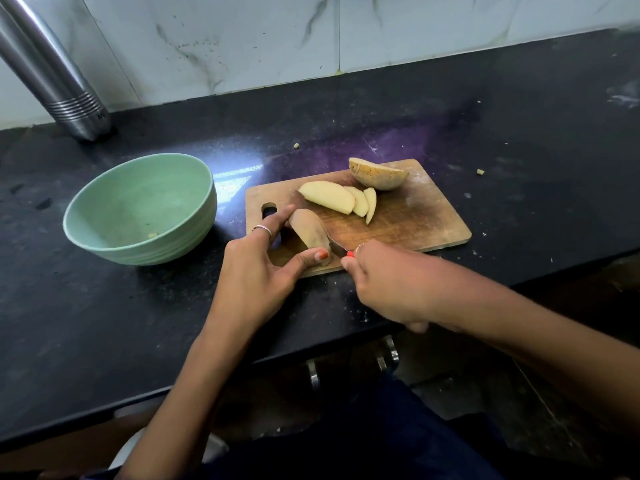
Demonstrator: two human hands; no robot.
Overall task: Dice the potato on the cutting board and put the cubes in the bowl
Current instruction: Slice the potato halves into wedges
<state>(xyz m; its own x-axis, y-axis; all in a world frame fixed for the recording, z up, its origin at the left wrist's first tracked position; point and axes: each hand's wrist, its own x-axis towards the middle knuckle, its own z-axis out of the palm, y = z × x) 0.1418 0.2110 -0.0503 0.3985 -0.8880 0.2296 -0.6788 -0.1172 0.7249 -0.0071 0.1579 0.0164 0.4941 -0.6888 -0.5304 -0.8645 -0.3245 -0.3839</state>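
On the black desk (485, 109) sits a wooden cutting board (426, 220), long side running left to right, handle slot at its left end.

Near-left part of board: left hand (256, 268) steadies a potato piece (310, 230), skin side up. Index finger stretched along the far-left side of the piece, thumb pressed on its near end, so the piece is pinched between the two. Silver ring on one finger, orange polish on the thumbnail.

Right hand (388, 285) comes in from the near right, fingers curled tight round the handle of a knife (337, 249). Only a short length of blade shows, between the hand and the potato piece, edge touching the piece's right side. A bit of red handle shows at the knuckles. How deep the blade sits in the piece: cannot tell.

Mid board: three potato slices (341, 199), pale cut faces up, overlapping like a fan, apart from the held piece. Far edge of board: potato half (379, 174), skin showing, just beside the slices.

Left of the board, close but not touching: green bowl (140, 209), upright. One small pale bit lies on its bottom, no cubes otherwise.

Far left: steel cylinder (52, 71), standing on the desk against the marble wall (242, 39). Small potato crumbs scattered on the desk, far side and right of the board.
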